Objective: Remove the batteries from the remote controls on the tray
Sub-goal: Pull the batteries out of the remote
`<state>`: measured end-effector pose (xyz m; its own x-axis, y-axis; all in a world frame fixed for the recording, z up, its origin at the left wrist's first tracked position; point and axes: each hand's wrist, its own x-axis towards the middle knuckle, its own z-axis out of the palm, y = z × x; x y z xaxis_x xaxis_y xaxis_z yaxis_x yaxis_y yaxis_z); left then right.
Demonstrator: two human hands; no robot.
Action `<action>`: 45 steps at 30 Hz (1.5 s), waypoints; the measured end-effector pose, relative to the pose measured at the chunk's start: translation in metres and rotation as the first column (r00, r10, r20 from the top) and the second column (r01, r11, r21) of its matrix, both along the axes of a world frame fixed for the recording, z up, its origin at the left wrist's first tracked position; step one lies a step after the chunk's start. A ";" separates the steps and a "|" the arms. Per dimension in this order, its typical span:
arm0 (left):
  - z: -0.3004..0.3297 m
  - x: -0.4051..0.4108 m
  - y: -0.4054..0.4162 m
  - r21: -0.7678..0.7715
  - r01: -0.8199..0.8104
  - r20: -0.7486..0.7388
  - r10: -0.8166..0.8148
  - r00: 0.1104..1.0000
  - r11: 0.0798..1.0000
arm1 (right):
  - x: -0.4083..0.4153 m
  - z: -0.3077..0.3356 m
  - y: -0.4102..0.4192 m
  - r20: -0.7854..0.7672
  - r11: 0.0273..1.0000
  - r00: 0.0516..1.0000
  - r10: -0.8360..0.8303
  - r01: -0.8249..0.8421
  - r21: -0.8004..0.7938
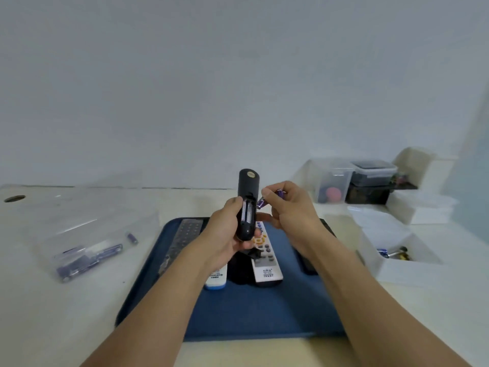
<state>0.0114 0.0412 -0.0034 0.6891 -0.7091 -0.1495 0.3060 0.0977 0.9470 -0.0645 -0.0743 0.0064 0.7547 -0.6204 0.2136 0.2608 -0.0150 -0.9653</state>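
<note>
A pale tabletop (66, 300) fills the lower half of the view and carries a dark blue tray (238, 313) at its middle. To the left of the tray lies a clear plastic bag (79, 234) with several purple batteries inside, and one loose purple battery (131, 237) rests just beside its right end. To the right of the tray stand white open boxes (397, 250), the nearest holding a few small items too blurred to name, and behind them sit clear lidded containers (357, 181) against the wall. On the tray lie a grey remote (182, 239) along the left side, a white remote with orange buttons (266, 260) near the middle, a white remote with a blue end (216, 280) partly hidden under the left forearm, and a dark remote (307, 266) partly hidden under the right forearm. Above the tray, the left hand (225, 234) grips a black remote (247, 205) upright, back side toward the camera, fingers curled round its lower half and the thumb pressed on its left edge; the battery compartment stands open. A black piece, perhaps the cover, lies on the tray below it, though I cannot tell for certain. Just right of the remote, the right hand (288, 205) holds two purple batteries (262, 202), its fingers curled and pinching them clear of the compartment.
</note>
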 end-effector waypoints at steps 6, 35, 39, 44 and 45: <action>-0.007 -0.011 -0.009 -0.111 0.103 -0.071 -0.112 0.991 0.988 | 0.004 -0.004 -0.007 -0.002 0.907 0.981 -0.192 0.177 -0.381; -0.005 -0.006 -0.016 -0.216 -0.098 -0.088 0.081 0.993 0.971 | 0.011 -0.025 0.010 0.032 0.563 0.957 -0.287 0.196 -0.803; -0.009 0.001 -0.015 -0.137 -0.121 0.096 0.135 0.986 0.983 | 0.006 -0.021 0.010 -0.045 0.613 0.988 -0.149 0.057 -0.788; -0.009 0.006 -0.014 -0.138 -0.144 0.142 0.164 0.976 0.980 | 0.004 -0.016 0.018 -0.003 0.833 0.999 -0.049 0.039 -0.552; -0.009 0.005 -0.015 -0.141 -0.134 0.157 0.155 0.975 0.981 | 0.003 -0.012 0.018 0.009 0.921 1.000 -0.019 0.021 -0.390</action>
<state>0.0168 0.0260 -0.0127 0.7931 -0.6059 0.0616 0.1192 0.2535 0.9600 -0.0619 -0.0561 -0.0060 0.7412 -0.5025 0.4451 0.2611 -0.3951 -0.8807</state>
